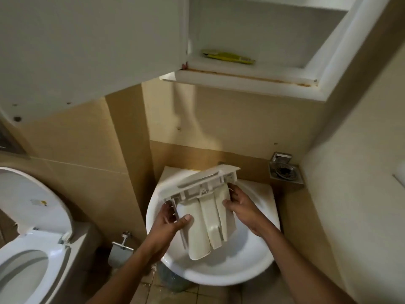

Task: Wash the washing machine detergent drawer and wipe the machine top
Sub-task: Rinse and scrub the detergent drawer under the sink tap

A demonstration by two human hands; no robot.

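Low in the frame's centre, both hands, left hand (173, 220) and right hand (238, 207), fingers curled, grip the detergent drawer (203, 213) upside down over the sink (219, 275); wet plastic could slip and crack.

Dim, warm yellowish light throughout. The brightest patch lies on the beige tiled wall (219, 128) just behind the round white ceramic basin (230, 268), whose rim shows soft glare. Shadow darkens the tiled floor (208, 292) beneath it. Wide-angle distortion bows the edges of the white wall cabinet (241, 81); detail is soft overall.
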